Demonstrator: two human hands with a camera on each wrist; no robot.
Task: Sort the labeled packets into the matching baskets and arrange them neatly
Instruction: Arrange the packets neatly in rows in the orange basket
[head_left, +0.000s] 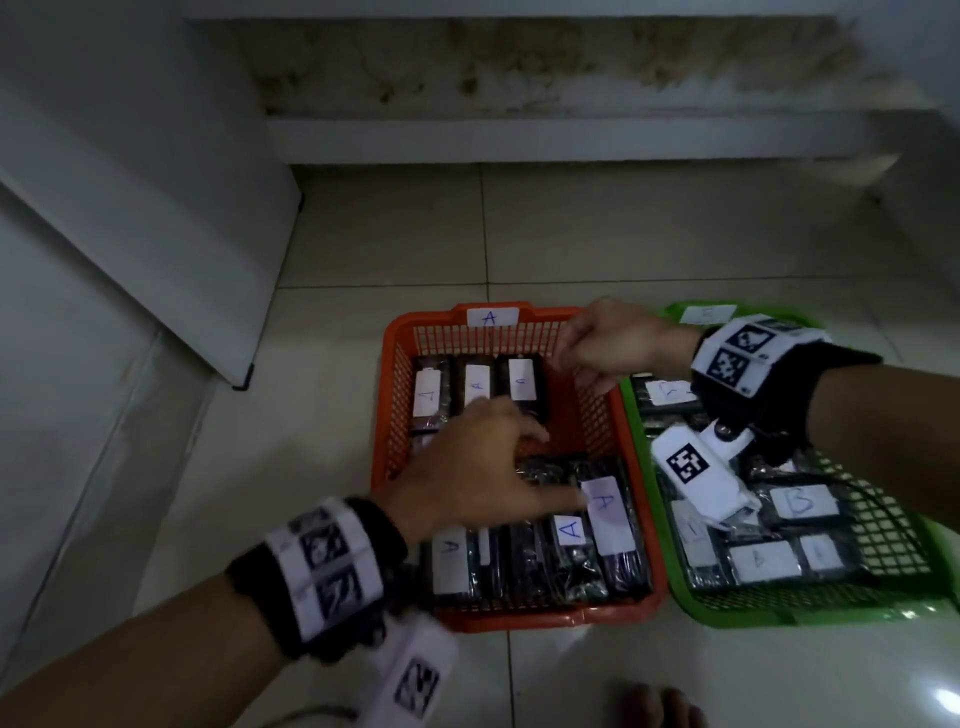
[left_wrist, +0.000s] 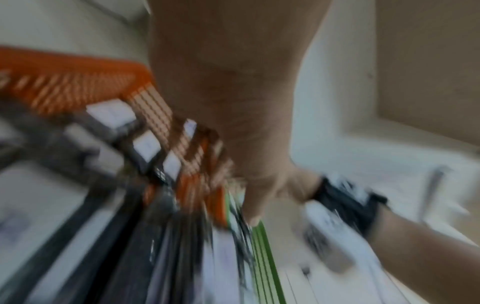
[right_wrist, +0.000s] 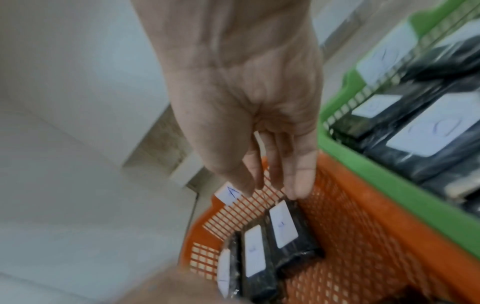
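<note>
The head view is dim and bluish, with wide-angle bending of the wall lines toward the edges. A bright glare spot sits on the floor tiles (head_left: 943, 699) at the lower right corner. The left hand (head_left: 470, 470) is smeared by motion; the packet labels stay readable. The left wrist view is heavily blurred throughout, the orange basket (left_wrist: 70, 82) streaked and the packets reduced to dark smears. The right wrist view is brighter and softer, with the green basket (right_wrist: 369, 164) out of focus.
</note>
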